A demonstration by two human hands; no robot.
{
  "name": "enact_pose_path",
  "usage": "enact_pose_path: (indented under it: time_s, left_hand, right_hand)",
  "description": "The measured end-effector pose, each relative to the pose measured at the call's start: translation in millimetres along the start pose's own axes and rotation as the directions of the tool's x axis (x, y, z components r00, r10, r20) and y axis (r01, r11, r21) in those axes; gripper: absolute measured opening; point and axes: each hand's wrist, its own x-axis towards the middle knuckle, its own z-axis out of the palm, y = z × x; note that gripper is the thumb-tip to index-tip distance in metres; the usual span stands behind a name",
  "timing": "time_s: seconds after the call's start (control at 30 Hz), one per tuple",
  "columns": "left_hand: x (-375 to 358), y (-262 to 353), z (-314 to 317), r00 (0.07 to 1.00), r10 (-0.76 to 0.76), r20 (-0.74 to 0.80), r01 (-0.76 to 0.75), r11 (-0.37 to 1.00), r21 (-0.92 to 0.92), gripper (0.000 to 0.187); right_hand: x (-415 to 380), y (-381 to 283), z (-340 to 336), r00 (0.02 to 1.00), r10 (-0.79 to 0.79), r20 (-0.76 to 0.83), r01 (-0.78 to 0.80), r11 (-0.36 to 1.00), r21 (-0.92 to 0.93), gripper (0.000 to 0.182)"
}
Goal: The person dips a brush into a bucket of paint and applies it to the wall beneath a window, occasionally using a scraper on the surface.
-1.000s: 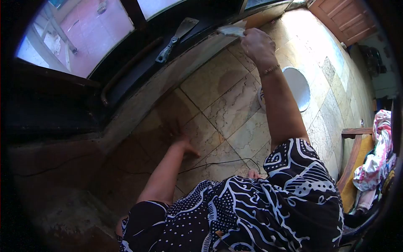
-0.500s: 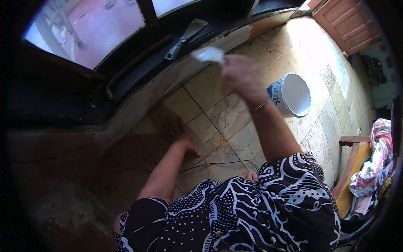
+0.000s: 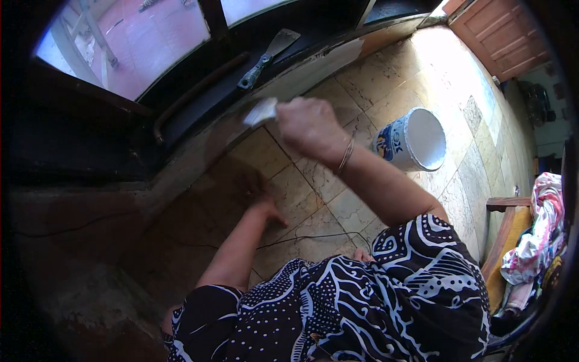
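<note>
A brush with pale bristles (image 3: pixel 262 113) is held in my right hand (image 3: pixel 309 128), whose fingers are wrapped round its handle, beside the low wall under the window. Down on the tiled floor (image 3: pixel 301 208), in shadow, my left hand (image 3: pixel 260 196) rests with fingers spread and nothing in it. To the right of my right hand stands a white bucket (image 3: pixel 401 142) with blue print, its inside pale. On the dark ledge above lies a scraper (image 3: pixel 269 58) with a speckled handle.
A brown curved rod (image 3: pixel 199 90) lies along the ledge. A thin black cable (image 3: pixel 307 236) crosses the floor near my foot. At the right is a wooden chair (image 3: pixel 503 253) with patterned cloth (image 3: pixel 534 247) on it. A wooden door (image 3: pixel 497 36) stands at the upper right.
My right hand has moved left and slightly down along the low wall with the brush. My left hand has stayed on the floor.
</note>
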Motion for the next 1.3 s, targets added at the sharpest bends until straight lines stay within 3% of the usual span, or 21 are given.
enact_pose_path:
  time_s: [0.07,0.13,0.17,0.23,0.3,0.33,0.4,0.5,0.6,0.63,0.7,0.77,0.83,0.9,0.97,1.03,1.07,1.13,1.2,1.27,1.3]
  left_hand:
    - [0.0,-4.4,-2.9,0.999,0.038,-0.032,-0.039,0.999,-0.011,0.154]
    - [-6.2,-4.5,-20.2,0.96,0.137,0.245,-0.091,0.977,-0.191,0.143]
    - [-13.4,1.2,-26.2,0.959,0.139,0.247,-0.092,0.977,-0.194,0.143]
    - [-24.7,15.1,-36.6,0.963,0.015,0.268,0.027,0.988,-0.153,0.132]
    - [-15.8,8.3,-34.9,0.944,0.013,0.329,0.023,0.994,-0.107,0.13]
    - [-14.2,6.1,-35.3,0.921,0.008,0.39,0.018,0.998,-0.062,0.129]
    - [-14.2,9.4,-33.3,0.938,-0.031,0.346,0.03,1.0,0.009,0.13]
    - [-26.9,18.3,-37.6,0.966,-0.077,0.249,0.067,0.997,0.048,0.138]
    - [-33.5,14.7,-46.6,0.977,-0.047,0.208,0.064,0.995,-0.075,0.149]
    - [-34.6,13.7,-48.6,0.976,0.001,0.217,0.038,0.984,-0.176,0.154]
    - [-46.2,24.5,-60.6,0.977,0.009,0.214,0.028,0.985,-0.169,0.155]
    - [-47.4,24.7,-59.7,0.978,0.01,0.209,0.024,0.987,-0.16,0.157]
    - [-43.1,21.7,-49.8,0.988,-0.1,0.121,0.109,0.992,-0.07,0.158]
    - [-46.2,23.9,-57.1,0.989,-0.065,0.132,0.072,0.996,-0.053,0.153]
    - [-41.5,25.0,-60.0,0.99,-0.028,0.136,0.032,0.999,-0.032,0.149]
    - [-23.7,15.7,-48.3,0.931,-0.032,0.363,0.016,0.999,0.045,0.135]
    - [-18.0,11.1,-42.1,0.932,-0.03,0.361,0.014,0.999,0.047,0.135]
    - [-19.0,10.0,-38.5,0.942,-0.044,0.332,0.025,0.998,0.064,0.123]
    - [-29.9,13.1,-46.6,0.953,-0.026,0.303,0.016,0.999,0.033,0.126]
    - [-35.6,16.1,-45.7,0.962,-0.011,0.274,0.009,1.0,0.009,0.13]
    - [-33.5,14.9,-36.0,0.99,-0.047,0.13,0.039,0.997,0.065,0.134]
  right_hand:
    - [12.2,34.0,-13.8,0.996,0.082,-0.033,-0.084,0.995,-0.051,0.022]
    - [21.8,83.1,-31.5,0.983,0.169,-0.072,-0.178,0.973,-0.146,0.023]
    - [28.0,110.0,-38.1,0.969,0.238,-0.071,-0.247,0.948,-0.2,0.024]
    - [37.6,164.1,-46.0,0.92,0.315,-0.233,-0.361,0.912,-0.193,0.018]
    - [50.6,192.1,-64.3,0.776,0.594,-0.213,-0.62,0.781,-0.077,0.024]
    - [54.3,202.4,-71.1,0.774,0.596,-0.212,-0.621,0.78,-0.074,0.024]
    - [59.8,216.1,-82.0,0.747,0.628,-0.217,-0.662,0.735,-0.149,0.026]
    - [56.9,183.8,-81.8,0.808,0.507,-0.299,-0.57,0.801,-0.181,0.025]
    - [55.4,169.9,-45.9,0.934,0.233,-0.27,-0.306,0.913,-0.27,0.023]
    - [50.0,152.9,-41.8,0.934,0.235,-0.27,-0.308,0.912,-0.271,0.023]
    - [40.3,127.8,-39.4,0.952,0.276,-0.132,-0.297,0.937,-0.182,0.021]
    - [34.5,137.0,-51.2,0.952,0.279,-0.123,-0.301,0.928,-0.219,0.022]
    - [33.1,152.0,-65.4,0.953,0.282,-0.113,-0.302,0.918,-0.255,0.024]
    - [44.6,170.9,-78.8,0.81,0.546,-0.215,-0.584,0.786,-0.204,0.024]
    - [60.2,188.9,-66.8,0.836,0.476,-0.275,-0.531,0.828,-0.182,0.023]
    - [61.1,180.4,-61.7,0.851,0.405,-0.335,-0.474,0.866,-0.159,0.023]
    - [58.5,164.0,-56.3,0.905,0.331,-0.265,-0.392,0.892,-0.223,0.024]
    - [52.5,151.1,-56.6,0.949,0.255,-0.187,-0.301,0.91,-0.284,0.024]
    - [49.9,151.4,-58.3,0.927,0.371,-0.043,-0.371,0.899,-0.235,0.027]
    - [51.6,169.9,-67.2,0.896,0.434,-0.095,-0.444,0.868,-0.222,0.027]
    - [53.6,181.2,-72.1,0.856,0.495,-0.15,-0.517,0.83,-0.208,0.027]
